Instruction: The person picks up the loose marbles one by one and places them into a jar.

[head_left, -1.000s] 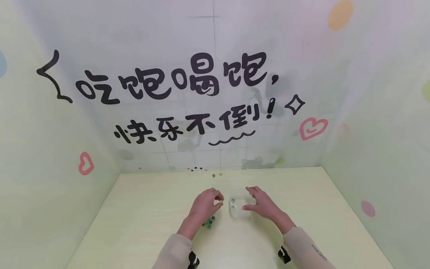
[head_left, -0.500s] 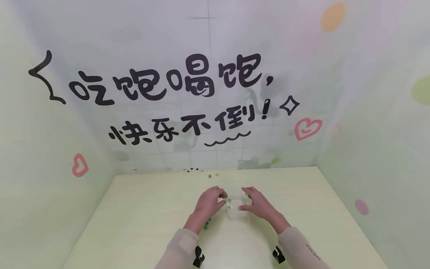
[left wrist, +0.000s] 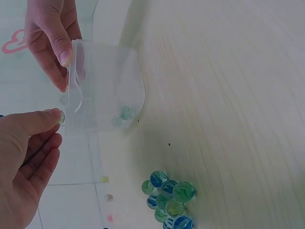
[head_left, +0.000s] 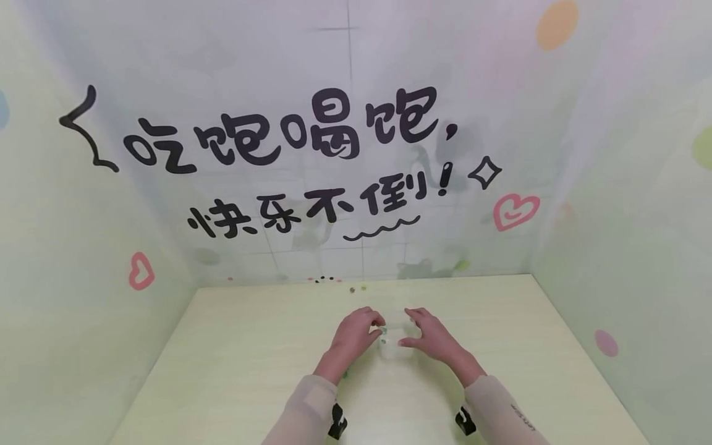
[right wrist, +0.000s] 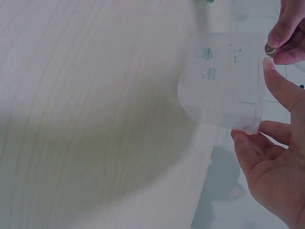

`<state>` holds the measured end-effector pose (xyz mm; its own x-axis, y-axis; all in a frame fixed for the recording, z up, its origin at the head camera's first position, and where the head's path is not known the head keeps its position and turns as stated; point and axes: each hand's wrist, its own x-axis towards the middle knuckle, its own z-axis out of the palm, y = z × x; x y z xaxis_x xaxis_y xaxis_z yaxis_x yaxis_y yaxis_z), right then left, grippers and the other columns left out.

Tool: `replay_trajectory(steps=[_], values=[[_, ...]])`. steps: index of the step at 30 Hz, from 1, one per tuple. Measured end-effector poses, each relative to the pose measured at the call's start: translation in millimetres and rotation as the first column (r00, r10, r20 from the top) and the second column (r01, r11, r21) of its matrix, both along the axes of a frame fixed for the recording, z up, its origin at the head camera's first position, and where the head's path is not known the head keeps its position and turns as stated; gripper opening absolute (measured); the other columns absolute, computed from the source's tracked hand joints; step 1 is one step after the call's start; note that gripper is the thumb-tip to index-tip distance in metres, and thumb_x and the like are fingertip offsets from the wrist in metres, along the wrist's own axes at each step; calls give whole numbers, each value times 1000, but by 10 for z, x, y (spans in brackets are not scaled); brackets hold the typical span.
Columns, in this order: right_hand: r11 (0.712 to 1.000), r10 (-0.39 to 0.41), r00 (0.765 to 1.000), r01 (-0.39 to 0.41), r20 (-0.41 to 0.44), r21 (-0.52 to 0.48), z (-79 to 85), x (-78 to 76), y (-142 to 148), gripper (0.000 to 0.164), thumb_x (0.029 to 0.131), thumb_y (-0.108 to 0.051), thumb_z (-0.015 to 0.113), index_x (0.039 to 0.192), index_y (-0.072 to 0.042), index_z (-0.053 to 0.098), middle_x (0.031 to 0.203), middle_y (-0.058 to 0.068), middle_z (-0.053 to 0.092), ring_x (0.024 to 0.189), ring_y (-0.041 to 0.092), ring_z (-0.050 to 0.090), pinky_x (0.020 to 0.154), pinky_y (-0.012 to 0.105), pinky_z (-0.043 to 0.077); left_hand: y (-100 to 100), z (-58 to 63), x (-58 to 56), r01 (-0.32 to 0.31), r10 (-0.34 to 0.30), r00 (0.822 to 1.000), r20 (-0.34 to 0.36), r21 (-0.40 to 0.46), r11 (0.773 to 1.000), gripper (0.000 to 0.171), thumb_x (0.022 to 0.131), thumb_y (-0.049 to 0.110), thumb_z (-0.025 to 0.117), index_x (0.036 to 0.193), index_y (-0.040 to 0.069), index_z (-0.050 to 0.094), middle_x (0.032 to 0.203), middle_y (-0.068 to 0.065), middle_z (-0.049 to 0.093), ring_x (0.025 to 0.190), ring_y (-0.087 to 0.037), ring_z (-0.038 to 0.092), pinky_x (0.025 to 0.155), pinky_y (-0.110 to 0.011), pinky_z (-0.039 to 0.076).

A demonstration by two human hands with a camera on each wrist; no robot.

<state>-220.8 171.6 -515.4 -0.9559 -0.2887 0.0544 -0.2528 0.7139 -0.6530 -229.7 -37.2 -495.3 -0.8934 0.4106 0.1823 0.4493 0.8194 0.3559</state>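
A clear plastic container (head_left: 394, 352) stands on the table between both hands, with a few greenish marbles (left wrist: 127, 113) showing through its wall near the bottom. My left hand (head_left: 356, 337) pinches a marble (left wrist: 61, 118) between thumb and forefinger, right at the container's rim. On the other side, my right hand (head_left: 436, 339) holds the container, its thumb and fingers spread around the rim in the right wrist view. Several blue and green glass marbles (left wrist: 183, 192) lie grouped on the table; in the head view the left wrist mostly covers them.
The pale wooden table (head_left: 250, 358) meets a printed backdrop (head_left: 278, 185) with black lettering at the back. Two small round spots (head_left: 358, 288) show along the table's back edge. Black straps (head_left: 337, 422) circle both sleeves' wrists.
My left hand has moved right with its marble, from beside the container up to its rim. The right hand stays at the container; the loose marbles are now more hidden behind the left wrist.
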Motion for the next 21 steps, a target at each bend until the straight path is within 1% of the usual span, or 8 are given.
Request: replay_trajectory(steps=[5, 11, 15, 18, 21], values=[[1000, -2, 1000, 2, 7, -4, 3, 0, -3, 76, 84, -27, 80, 144, 6, 45, 138, 24, 53, 115, 36, 59, 94, 52, 54, 38, -19, -19, -11, 11, 1000, 1, -8, 1000, 13, 87, 18, 78, 99, 17, 75, 93, 4, 69, 89, -12, 66, 78, -25, 57], [1000, 7, 1000, -7, 4, -20, 4, 8, -7, 76, 84, -26, 80, 144, 7, 45, 138, 25, 52, 116, 38, 58, 95, 53, 53, 61, -55, -28, -20, 20, 1000, 12, 9, 1000, 12, 86, 17, 78, 98, 17, 75, 93, 4, 68, 89, -12, 66, 78, -25, 57], [1000, 14, 1000, -14, 5, -22, 2, 2, -4, 77, 85, -26, 80, 144, 7, 44, 138, 25, 52, 116, 39, 58, 95, 53, 53, 65, -77, -42, -21, 21, 1000, -2, 8, 1000, 14, 86, 18, 78, 99, 17, 75, 93, 4, 68, 88, -11, 66, 77, -24, 57], [1000, 14, 1000, -14, 3, -25, -10, -6, 2, 77, 85, -27, 80, 144, 7, 44, 138, 25, 52, 116, 39, 58, 95, 53, 53, 55, -53, -34, -26, 26, 1000, -7, 36, 999, 14, 86, 18, 78, 100, 17, 74, 94, 4, 69, 90, -12, 66, 78, -24, 57], [999, 6, 1000, -6, -3, -33, -21, -6, 11, 77, 84, -26, 81, 144, 7, 45, 136, 25, 52, 116, 40, 58, 95, 53, 54, 15, 3, -1, -36, 35, 999, 8, 80, 996, 13, 87, 17, 77, 100, 16, 74, 95, 3, 70, 91, -15, 67, 79, -26, 58]])
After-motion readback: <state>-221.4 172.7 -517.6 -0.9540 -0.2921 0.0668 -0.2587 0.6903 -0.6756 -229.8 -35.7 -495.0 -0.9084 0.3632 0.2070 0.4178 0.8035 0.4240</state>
